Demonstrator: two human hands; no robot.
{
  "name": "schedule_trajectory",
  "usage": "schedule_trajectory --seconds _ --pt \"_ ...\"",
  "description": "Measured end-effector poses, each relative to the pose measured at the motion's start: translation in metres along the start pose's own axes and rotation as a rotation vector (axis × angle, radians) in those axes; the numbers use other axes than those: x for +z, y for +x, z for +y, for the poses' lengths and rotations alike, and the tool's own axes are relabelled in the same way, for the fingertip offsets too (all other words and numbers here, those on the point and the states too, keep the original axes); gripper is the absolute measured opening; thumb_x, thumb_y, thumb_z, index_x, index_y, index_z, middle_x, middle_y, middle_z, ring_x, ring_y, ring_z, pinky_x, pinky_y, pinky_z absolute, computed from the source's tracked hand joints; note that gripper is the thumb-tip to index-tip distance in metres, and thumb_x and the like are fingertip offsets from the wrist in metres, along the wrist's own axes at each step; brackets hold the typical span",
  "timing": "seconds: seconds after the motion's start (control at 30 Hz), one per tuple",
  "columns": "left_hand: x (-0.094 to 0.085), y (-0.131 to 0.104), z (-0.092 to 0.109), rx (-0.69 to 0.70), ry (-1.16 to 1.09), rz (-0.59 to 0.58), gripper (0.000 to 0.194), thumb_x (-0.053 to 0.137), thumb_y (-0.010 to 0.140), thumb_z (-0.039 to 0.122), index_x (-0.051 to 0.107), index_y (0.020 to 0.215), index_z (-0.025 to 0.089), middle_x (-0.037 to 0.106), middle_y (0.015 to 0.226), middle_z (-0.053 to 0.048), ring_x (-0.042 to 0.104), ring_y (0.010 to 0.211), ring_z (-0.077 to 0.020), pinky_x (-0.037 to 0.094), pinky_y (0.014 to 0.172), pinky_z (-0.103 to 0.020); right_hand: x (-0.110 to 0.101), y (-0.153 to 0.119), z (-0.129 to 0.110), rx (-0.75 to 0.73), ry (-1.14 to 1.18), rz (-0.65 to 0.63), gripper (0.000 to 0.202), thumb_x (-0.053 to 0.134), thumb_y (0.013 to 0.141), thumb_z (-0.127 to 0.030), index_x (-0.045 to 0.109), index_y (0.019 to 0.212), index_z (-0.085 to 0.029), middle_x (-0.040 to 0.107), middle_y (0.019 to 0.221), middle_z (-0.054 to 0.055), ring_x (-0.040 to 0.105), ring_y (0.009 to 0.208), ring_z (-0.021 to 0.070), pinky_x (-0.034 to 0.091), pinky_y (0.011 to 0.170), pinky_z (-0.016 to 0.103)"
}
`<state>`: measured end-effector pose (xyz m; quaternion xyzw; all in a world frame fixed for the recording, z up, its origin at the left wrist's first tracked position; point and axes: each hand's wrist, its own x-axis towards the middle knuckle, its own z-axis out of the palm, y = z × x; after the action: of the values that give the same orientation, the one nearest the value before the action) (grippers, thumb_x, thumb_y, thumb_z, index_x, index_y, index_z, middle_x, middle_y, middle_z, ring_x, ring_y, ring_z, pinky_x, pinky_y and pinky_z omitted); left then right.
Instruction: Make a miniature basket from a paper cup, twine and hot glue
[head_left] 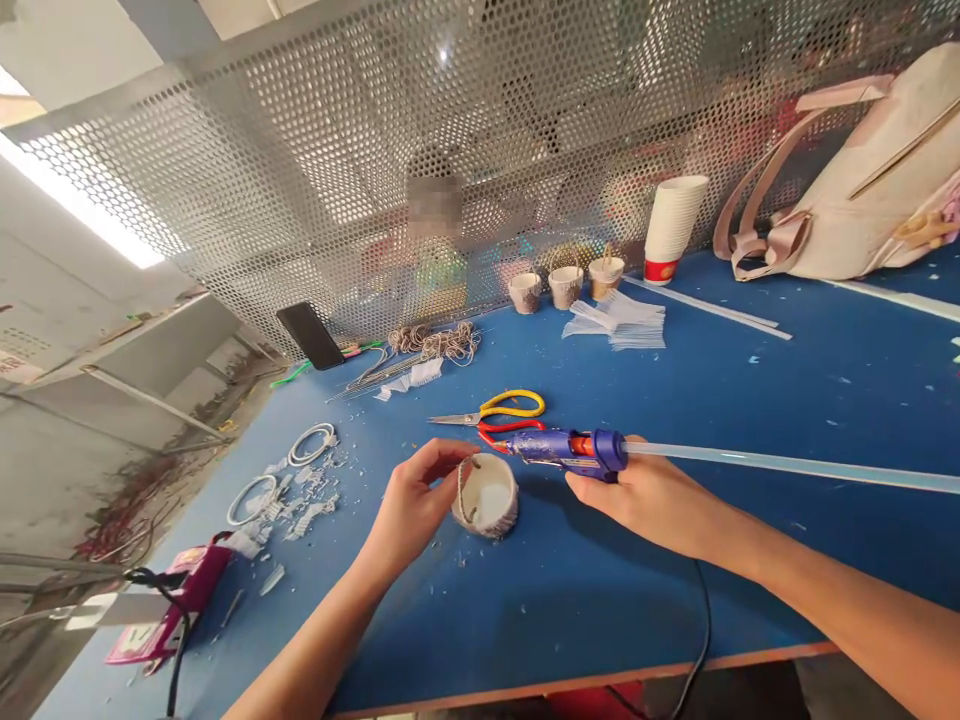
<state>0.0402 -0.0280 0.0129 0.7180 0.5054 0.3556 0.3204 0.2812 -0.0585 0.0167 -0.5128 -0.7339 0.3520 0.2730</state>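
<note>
A small round cup (489, 497), its outside wrapped in greyish cord, stands on the blue table. My left hand (421, 492) is closed at the cup's left rim, its fingers pinching a thin twisted cord (463, 492) that hangs along the inside. In my right hand (642, 497) is a purple hot glue gun (568, 451), with a long clear glue stick (780, 466) sticking out of its back to the right. The gun's nozzle points left, above the far side of the cup. Just beyond lie scissors (517, 403) with yellow and red handles.
Small cord-wrapped cups (565, 288) and a stack of paper cups (673, 230) line the back by a perforated metal screen (337, 150). White mesh strips (622, 320), cord bundles (435, 342), a phone (310, 335), white rings (311, 445), a magenta power strip (176, 600) and a bag (862, 190) surround the work.
</note>
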Motion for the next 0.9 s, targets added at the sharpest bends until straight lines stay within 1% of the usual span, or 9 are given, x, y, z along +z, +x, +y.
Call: schedule_trajectory --seconds 0.13,0.27,0.43,0.53,0.63,0.8,0.9 --pt "0.0001 0.0021 0.0032 0.023 0.051 0.013 0.017 0.057 0.081 0.033 0.066 0.081 0.018 0.073 0.087 -0.005 0.068 0.075 -0.0173 0.055 0.066 -0.025 0.0001 -0.0013 0.0068 0.025 0.033 -0.005 0.026 0.044 0.083 -0.03 0.038 0.059 -0.021 0.036 0.051 -0.006 0.033 0.048 0.0098 0.028 0.047 0.023" --pt "-0.0005 0.0029 0.0032 0.044 0.097 0.039 0.016 0.058 0.08 0.032 0.067 0.081 0.019 0.074 0.083 -0.004 0.068 0.073 -0.0167 0.055 0.067 -0.025 -0.0004 -0.0017 0.0109 0.011 0.041 -0.012 0.025 0.043 0.084 -0.03 0.039 0.06 -0.021 0.036 0.051 -0.007 0.033 0.047 0.0096 0.028 0.048 0.023" --pt "-0.0001 0.003 0.0009 0.063 0.165 0.063 0.015 0.057 0.08 0.031 0.067 0.082 0.019 0.074 0.08 -0.003 0.069 0.07 -0.0159 0.055 0.064 -0.025 -0.0009 -0.003 0.0095 0.011 0.051 -0.025 0.024 0.043 0.082 -0.025 0.036 0.06 -0.021 0.033 0.052 -0.007 0.029 0.048 0.0092 0.027 0.047 0.023" --pt "0.0011 0.003 0.0004 0.072 0.205 0.082 0.015 0.057 0.081 0.031 0.067 0.082 0.02 0.074 0.081 -0.003 0.068 0.071 -0.016 0.055 0.064 -0.024 -0.0019 -0.0039 0.0075 0.026 0.083 -0.075 0.024 0.044 0.082 -0.024 0.035 0.06 -0.021 0.034 0.052 -0.006 0.029 0.048 0.0094 0.027 0.047 0.023" --pt "0.0025 0.0023 0.0007 0.078 0.241 0.093 0.014 0.056 0.081 0.029 0.067 0.081 0.02 0.074 0.081 -0.003 0.068 0.072 -0.0155 0.055 0.066 -0.024 -0.0022 -0.0049 0.0062 0.038 0.052 -0.099 0.024 0.043 0.082 -0.026 0.039 0.06 -0.021 0.039 0.053 -0.005 0.035 0.05 0.011 0.03 0.049 0.024" --pt "0.0038 0.0012 0.0013 0.096 0.279 0.109 0.013 0.056 0.082 0.027 0.067 0.082 0.02 0.074 0.08 -0.002 0.068 0.072 -0.0154 0.055 0.067 -0.025 0.0007 -0.007 0.0062 0.03 0.007 -0.036 0.018 0.047 0.08 -0.026 0.046 0.062 -0.022 0.05 0.062 -0.001 0.045 0.06 0.0149 0.036 0.054 0.025" --pt "0.0038 0.0013 0.0021 0.105 0.296 0.113 0.012 0.056 0.082 0.027 0.067 0.082 0.021 0.074 0.08 -0.002 0.068 0.072 -0.0154 0.055 0.067 -0.024 0.0013 -0.007 0.0059 0.04 0.026 -0.06 0.017 0.047 0.081 -0.026 0.048 0.064 -0.022 0.056 0.067 0.0 0.05 0.068 0.0168 0.038 0.058 0.025"
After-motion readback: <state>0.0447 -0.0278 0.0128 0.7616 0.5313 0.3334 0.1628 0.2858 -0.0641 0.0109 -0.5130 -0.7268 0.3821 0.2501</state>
